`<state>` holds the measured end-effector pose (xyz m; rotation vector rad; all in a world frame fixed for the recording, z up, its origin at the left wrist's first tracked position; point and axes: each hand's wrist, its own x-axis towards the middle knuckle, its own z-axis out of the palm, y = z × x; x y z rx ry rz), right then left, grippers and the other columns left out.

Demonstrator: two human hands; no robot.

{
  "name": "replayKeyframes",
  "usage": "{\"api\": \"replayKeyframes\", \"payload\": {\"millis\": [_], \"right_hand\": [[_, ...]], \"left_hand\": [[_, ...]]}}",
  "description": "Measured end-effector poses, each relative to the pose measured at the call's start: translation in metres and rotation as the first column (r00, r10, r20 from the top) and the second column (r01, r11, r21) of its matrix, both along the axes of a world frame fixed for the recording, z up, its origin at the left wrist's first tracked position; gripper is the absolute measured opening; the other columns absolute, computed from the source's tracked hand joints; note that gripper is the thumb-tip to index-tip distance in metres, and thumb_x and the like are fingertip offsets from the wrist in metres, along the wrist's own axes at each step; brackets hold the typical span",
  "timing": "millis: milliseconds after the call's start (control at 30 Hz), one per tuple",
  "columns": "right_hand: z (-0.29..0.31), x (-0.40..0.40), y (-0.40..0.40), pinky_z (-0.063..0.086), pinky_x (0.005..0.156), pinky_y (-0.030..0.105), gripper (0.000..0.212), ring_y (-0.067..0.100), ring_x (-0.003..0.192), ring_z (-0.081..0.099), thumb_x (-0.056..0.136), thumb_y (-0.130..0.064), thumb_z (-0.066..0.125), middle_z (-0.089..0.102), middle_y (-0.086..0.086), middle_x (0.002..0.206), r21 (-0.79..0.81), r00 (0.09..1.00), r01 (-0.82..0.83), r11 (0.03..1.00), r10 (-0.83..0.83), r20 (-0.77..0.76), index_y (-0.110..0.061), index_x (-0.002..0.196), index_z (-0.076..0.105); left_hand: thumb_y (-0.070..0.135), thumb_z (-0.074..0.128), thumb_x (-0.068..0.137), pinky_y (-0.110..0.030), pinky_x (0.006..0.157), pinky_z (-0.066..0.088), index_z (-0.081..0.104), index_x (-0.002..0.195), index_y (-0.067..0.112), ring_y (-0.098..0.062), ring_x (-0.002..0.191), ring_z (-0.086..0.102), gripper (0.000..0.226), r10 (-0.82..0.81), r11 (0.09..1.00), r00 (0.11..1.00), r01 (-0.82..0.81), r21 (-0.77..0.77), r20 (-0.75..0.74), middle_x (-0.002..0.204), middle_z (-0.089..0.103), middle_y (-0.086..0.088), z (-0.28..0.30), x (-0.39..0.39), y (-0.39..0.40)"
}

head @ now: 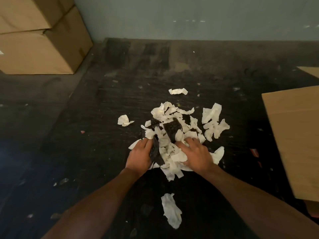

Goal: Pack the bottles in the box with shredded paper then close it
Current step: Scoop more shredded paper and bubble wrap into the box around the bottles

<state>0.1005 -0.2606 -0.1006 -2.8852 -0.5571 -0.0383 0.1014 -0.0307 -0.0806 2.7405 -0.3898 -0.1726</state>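
Hands: my left hand and right hand cup the paper heap, fingers spread, to gather filler.
Box: just right, ready for it.

Shredded paper white — some strips black, dotted; boxes tan; floor black.

The shredded paper looks white, matt and crumpled, mixed with dark, bumpy-textured strips. At three o'clock the box is plain brown matt cardboard, like the stacked boxes at ten o'clock. The floor is dark, scuffed and rough.
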Motion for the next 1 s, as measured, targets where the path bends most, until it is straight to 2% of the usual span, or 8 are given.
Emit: {"api": "replayKeyframes", "payload": {"millis": [100,200,300,467,600,700,833,1000], "right_hand": [[0.003,0.010,-0.001,0.059,0.060,0.044,0.077,0.034,0.081,0.069,0.054,-0.033,0.093,0.068,0.012,0.097,0.045,0.999,0.040,0.998,-0.038,-0.037,-0.017,0.122,0.061],[0.014,0.016,-0.001,0.051,0.092,0.042,0.064,0.032,0.110,0.063,0.084,-0.035,0.074,0.066,0.014,0.120,0.191,0.974,0.188,0.964,-0.157,-0.163,-0.011,0.138,0.050],[0.035,0.017,-0.004,0.043,0.105,0.040,0.061,0.029,0.123,0.054,0.090,-0.038,0.066,0.062,0.011,0.128,0.341,0.918,0.336,0.878,-0.225,-0.326,-0.012,0.141,0.047],[0.077,0.020,-0.016,0.044,0.103,0.045,0.049,0.028,0.121,0.053,0.090,-0.038,0.064,0.063,0.007,0.123,0.408,0.887,0.418,0.812,-0.267,-0.378,-0.017,0.134,0.055],[0.114,0.014,-0.026,0.048,0.095,0.046,0.041,0.030,0.110,0.059,0.090,-0.037,0.062,0.067,0.009,0.114,0.437,0.893,0.432,0.789,-0.307,-0.329,-0.016,0.125,0.060],[0.147,0.004,-0.033,0.049,0.092,0.042,0.031,0.029,0.105,0.060,0.089,-0.036,0.060,0.069,0.008,0.106,0.488,0.902,0.431,0.759,-0.343,-0.263,-0.017,0.114,0.063],[0.192,-0.020,-0.041,0.049,0.094,0.045,0.040,0.031,0.110,0.058,0.089,-0.040,0.060,0.067,0.009,0.112,0.507,0.910,0.412,0.757,-0.376,-0.178,-0.015,0.120,0.062],[0.245,-0.060,-0.049,0.044,0.082,0.036,0.033,0.029,0.102,0.057,0.093,-0.034,0.059,0.067,0.010,0.106,0.524,0.916,0.374,0.765,-0.391,-0.083,-0.011,0.116,0.063]], "left_hand": [[0.012,0.066,0.084,-0.048,0.096,0.049,0.050,0.131,0.007,-0.031,0.111,0.060,0.050,0.144,0.972,0.986,-0.157,-0.174,-0.088,0.121,0.061,-0.013,0.010,0.002,-0.004],[0.020,0.063,0.089,-0.045,0.087,0.053,0.057,0.087,0.018,-0.025,0.091,0.064,0.006,0.386,0.804,0.862,-0.489,-0.338,-0.329,0.088,0.062,-0.002,0.031,-0.003,-0.010],[0.053,0.064,0.074,-0.049,0.086,0.056,0.063,0.093,0.021,-0.024,0.088,0.064,0.038,0.425,0.727,0.824,-0.557,-0.401,-0.374,0.097,0.064,-0.009,0.035,-0.006,-0.004],[0.032,0.062,0.092,-0.043,0.085,0.057,0.068,0.100,0.006,-0.023,0.087,0.067,0.028,0.453,0.755,0.851,-0.524,-0.394,-0.265,0.095,0.070,-0.012,0.075,-0.006,0.001],[0.040,0.062,0.091,-0.037,0.079,0.054,0.067,0.102,-0.002,-0.030,0.090,0.066,0.044,0.511,0.770,0.843,-0.535,-0.348,-0.168,0.099,0.067,-0.016,0.110,-0.012,0.007],[0.040,0.060,0.091,-0.037,0.081,0.055,0.066,0.106,0.000,-0.031,0.090,0.066,0.043,0.496,0.785,0.861,-0.500,-0.367,-0.111,0.100,0.067,-0.015,0.138,-0.024,0.013],[0.041,0.059,0.091,-0.045,0.085,0.057,0.063,0.111,0.003,-0.031,0.092,0.067,0.044,0.487,0.796,0.871,-0.471,-0.380,-0.061,0.103,0.067,-0.015,0.171,-0.048,0.020],[0.037,0.058,0.093,-0.044,0.085,0.057,0.061,0.112,0.008,-0.026,0.090,0.066,0.035,0.459,0.805,0.888,-0.421,-0.418,-0.010,0.104,0.065,-0.011,0.208,-0.081,0.014]]}}
